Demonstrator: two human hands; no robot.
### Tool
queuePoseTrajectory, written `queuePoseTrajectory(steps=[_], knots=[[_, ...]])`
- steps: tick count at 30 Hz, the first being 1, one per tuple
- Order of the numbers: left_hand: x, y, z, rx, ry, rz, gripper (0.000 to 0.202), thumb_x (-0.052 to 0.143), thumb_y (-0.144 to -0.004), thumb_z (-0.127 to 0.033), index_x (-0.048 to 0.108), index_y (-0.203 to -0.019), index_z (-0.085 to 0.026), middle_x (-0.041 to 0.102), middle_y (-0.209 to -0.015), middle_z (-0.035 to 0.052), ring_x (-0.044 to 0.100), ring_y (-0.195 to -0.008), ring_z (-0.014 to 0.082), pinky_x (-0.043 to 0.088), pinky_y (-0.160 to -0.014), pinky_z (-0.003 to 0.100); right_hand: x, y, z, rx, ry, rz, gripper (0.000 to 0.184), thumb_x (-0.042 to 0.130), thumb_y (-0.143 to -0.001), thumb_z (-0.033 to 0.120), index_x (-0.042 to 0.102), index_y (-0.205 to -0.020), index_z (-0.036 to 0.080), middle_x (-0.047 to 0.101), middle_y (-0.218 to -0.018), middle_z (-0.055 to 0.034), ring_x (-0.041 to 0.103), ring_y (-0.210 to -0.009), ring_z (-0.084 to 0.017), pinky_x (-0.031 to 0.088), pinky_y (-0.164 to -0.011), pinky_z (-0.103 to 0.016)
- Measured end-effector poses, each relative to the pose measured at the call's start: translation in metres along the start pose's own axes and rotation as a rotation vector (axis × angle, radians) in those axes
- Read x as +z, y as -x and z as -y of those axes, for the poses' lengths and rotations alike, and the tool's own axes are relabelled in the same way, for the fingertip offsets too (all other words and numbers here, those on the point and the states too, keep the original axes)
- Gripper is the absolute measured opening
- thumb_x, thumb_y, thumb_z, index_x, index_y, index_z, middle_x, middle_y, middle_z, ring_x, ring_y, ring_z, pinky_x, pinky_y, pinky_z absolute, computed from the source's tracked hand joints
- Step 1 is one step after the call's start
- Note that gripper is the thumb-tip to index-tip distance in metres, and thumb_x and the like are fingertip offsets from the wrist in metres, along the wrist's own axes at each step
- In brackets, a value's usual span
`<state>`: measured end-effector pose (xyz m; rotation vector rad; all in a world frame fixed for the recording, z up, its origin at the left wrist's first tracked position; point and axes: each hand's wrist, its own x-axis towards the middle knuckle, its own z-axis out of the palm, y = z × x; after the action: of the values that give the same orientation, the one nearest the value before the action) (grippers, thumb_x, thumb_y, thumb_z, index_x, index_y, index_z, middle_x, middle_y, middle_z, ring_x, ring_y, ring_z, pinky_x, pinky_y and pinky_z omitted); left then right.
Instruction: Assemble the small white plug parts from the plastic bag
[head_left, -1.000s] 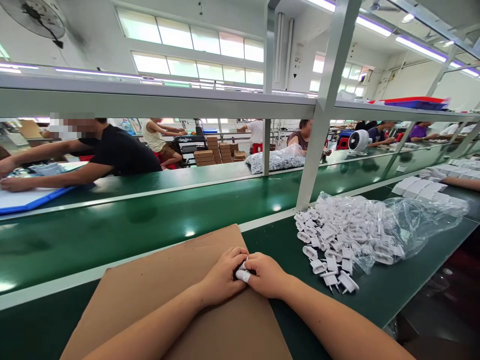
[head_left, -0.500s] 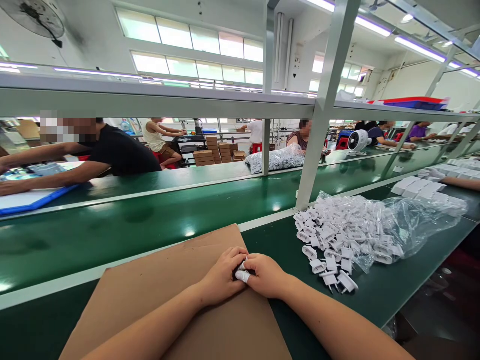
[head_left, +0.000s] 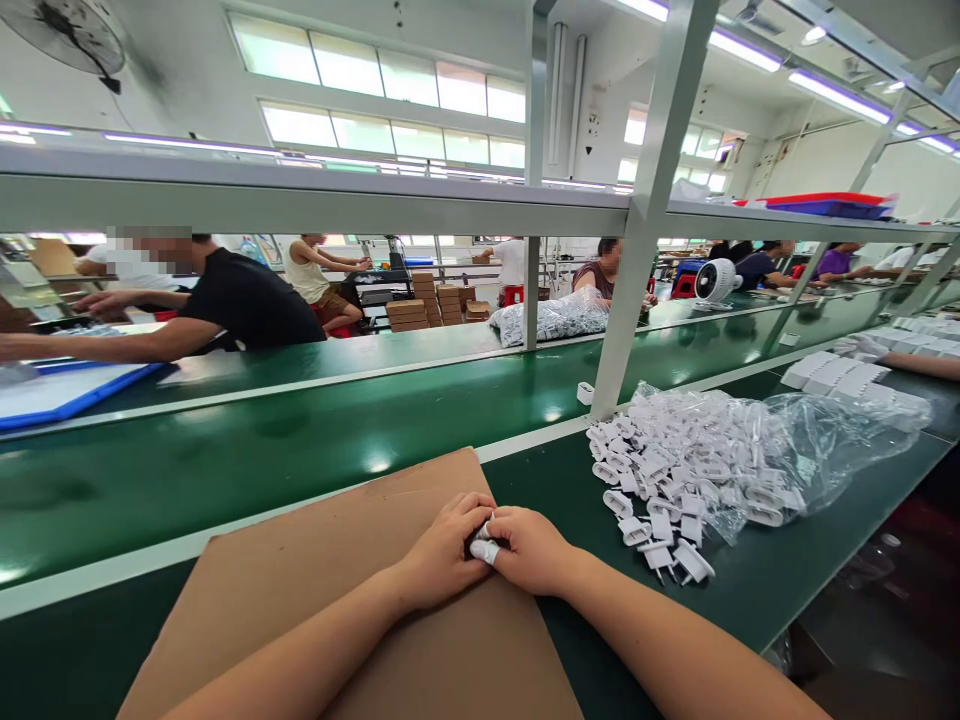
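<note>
My left hand and my right hand meet over the right part of a brown cardboard sheet. Their fingers are curled in and touch each other. White wrapping covers the tips of a thumb and a finger where the hands join. Whether anything lies between the fingers is hidden. To the right of my right hand, a heap of white plug housings with metal pins spills from a clear plastic bag on the dark green bench.
A green conveyor belt runs behind the cardboard, with one white plug housing beside a grey post. Across it, a person in a black shirt reaches over a blue-rimmed tray. At right, a co-worker's gloved hand rests near white parts.
My hands have stayed in place. A white plug housing has come out leftward from behind the post on the belt. The person in black has shifted their arms above the tray.
</note>
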<state>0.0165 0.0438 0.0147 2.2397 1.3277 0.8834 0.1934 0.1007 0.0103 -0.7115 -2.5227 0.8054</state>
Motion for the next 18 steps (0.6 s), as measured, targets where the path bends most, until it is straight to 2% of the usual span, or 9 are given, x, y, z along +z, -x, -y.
queuePoseTrajectory(steps=[7,18], knots=[[0.0004,-0.0005,-0.0002,0.004,-0.012,-0.007,0.021,0.059,-0.078,-0.016,0.063,-0.098,-0.022,0.061,-0.114,0.007,0.057,-0.109,0.024,0.048,-0.099,0.039,-0.0004,0.0002,0.0006,0.005,0.019,0.006,0.011,0.064,-0.087,0.018,0.067,-0.076,0.018,0.069,-0.092,-0.0029,0.064,-0.091,-0.018,0.043,-0.073,-0.026],[-0.0002,-0.0004,-0.0005,0.003,-0.003,0.0,0.02,0.061,-0.08,-0.019,0.063,-0.1,-0.022,0.06,-0.114,0.0078,0.057,-0.109,0.0248,0.048,-0.098,0.041,-0.0038,0.0007,0.0043,0.004,0.016,0.017,0.011,0.065,-0.088,0.019,0.069,-0.078,0.018,0.067,-0.089,-0.0018,0.06,-0.082,-0.016,0.04,-0.069,-0.026]])
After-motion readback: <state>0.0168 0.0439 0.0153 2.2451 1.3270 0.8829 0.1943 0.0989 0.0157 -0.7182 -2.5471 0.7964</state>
